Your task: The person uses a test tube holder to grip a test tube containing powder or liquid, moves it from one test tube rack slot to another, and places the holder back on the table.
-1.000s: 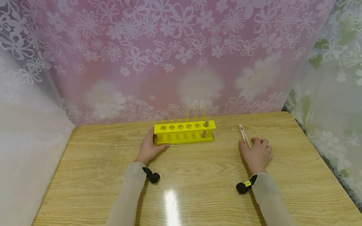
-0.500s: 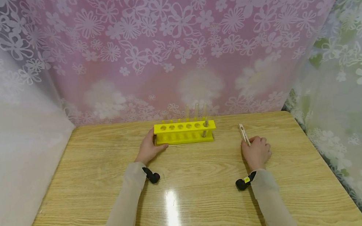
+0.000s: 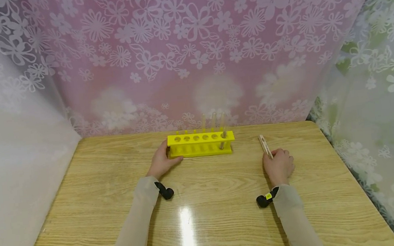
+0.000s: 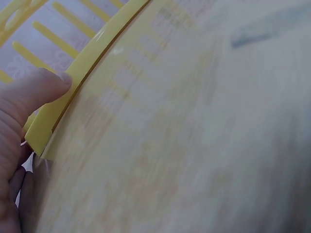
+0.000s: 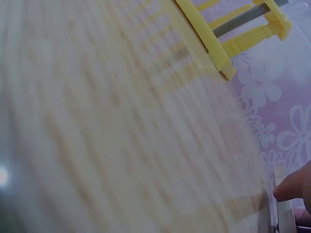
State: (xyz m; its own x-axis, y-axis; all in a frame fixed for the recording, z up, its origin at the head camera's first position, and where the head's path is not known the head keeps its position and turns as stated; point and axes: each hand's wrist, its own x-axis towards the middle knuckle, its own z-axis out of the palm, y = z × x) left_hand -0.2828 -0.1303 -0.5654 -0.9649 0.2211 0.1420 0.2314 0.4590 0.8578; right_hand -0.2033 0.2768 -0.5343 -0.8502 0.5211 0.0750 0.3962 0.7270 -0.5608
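Note:
A yellow test tube rack [image 3: 202,153] with a row of round holes stands upright at the table's back. My left hand [image 3: 160,161] grips its left end; in the left wrist view the thumb [image 4: 43,90] lies on the front of the base. One test tube [image 3: 223,137] with dark contents sits in the rightmost hole. Farther right, my right hand [image 3: 279,165] pinches the near end of a pale wooden test tube holder [image 3: 263,144]. Its far end points toward the back. The right wrist view shows only part of the hand and holder [image 5: 284,213].
Clear tubes [image 3: 214,119] stand upside down on pegs behind the rack. The wooden table [image 3: 225,224] runs up to a pink floral curtain [image 3: 176,61] at the back. Pale sheets hang along both sides.
My right hand's fingers have closed in on the wooden holder, from spread around it to pinching it. The left hand and the rack are practically still.

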